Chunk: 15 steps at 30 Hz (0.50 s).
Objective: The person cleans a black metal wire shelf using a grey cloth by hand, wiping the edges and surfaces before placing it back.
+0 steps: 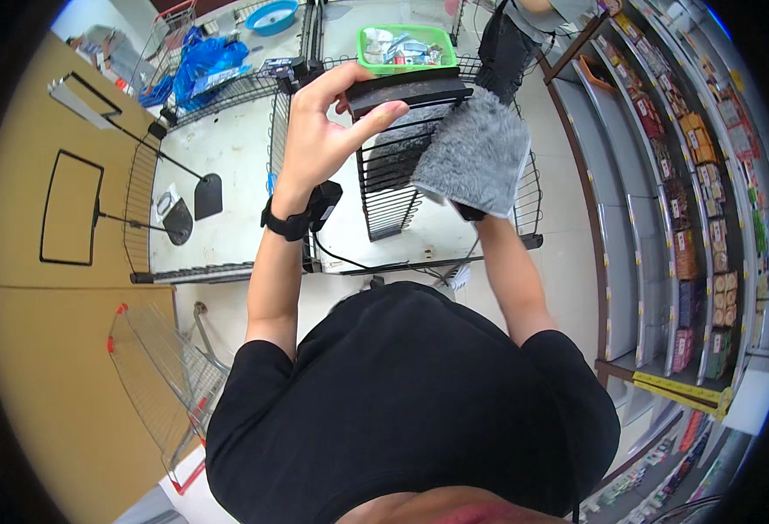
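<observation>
My left hand (332, 124) grips the upper left end of a black wire rack (388, 216), its thumb on a flat dark end strip (404, 92). The rack stands tilted over a white panel. A grey plush cloth (479, 144) lies over my right hand, hiding its fingers; only the right wrist (486, 223) and forearm show below it. The cloth is at the rack's right side. More grey plush (404, 147) shows behind the rack's wires; whether it belongs to the same cloth, I cannot tell.
Wire-sided display tables (227, 203) stand ahead, with black sign stands (208, 196) on the left one. Beyond are a green basket (407, 49) of small items, a blue basin (272, 16) and another person (509, 46). Stocked shelves (685, 196) line the right; a shopping cart (162, 380) is at left.
</observation>
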### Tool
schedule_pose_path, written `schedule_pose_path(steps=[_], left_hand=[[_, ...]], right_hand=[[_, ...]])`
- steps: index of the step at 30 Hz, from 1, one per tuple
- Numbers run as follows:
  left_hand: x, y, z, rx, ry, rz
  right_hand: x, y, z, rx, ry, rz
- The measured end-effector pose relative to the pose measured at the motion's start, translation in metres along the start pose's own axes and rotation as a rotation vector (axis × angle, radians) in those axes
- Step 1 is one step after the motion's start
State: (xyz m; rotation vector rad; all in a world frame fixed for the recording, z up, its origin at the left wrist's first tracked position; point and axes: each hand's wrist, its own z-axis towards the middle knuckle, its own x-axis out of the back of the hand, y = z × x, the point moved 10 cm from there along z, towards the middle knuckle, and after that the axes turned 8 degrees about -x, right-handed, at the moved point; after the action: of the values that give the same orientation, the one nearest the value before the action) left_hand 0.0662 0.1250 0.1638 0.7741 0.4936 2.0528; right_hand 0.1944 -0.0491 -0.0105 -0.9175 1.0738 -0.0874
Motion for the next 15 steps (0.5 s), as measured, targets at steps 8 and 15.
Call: schedule_pose_path(steps=[8,15], left_hand=[[-0.006,0.0,-0.041,0.216,0.319,-0.489],[-0.021,0.028,-0.052,0.128,0.218,-0.482]], right_hand=[[0.036,0.083,-0.027,-0.116,0.156,-0.063],[0.006,-0.054,-0.089,0.059,0.169,-0.301]])
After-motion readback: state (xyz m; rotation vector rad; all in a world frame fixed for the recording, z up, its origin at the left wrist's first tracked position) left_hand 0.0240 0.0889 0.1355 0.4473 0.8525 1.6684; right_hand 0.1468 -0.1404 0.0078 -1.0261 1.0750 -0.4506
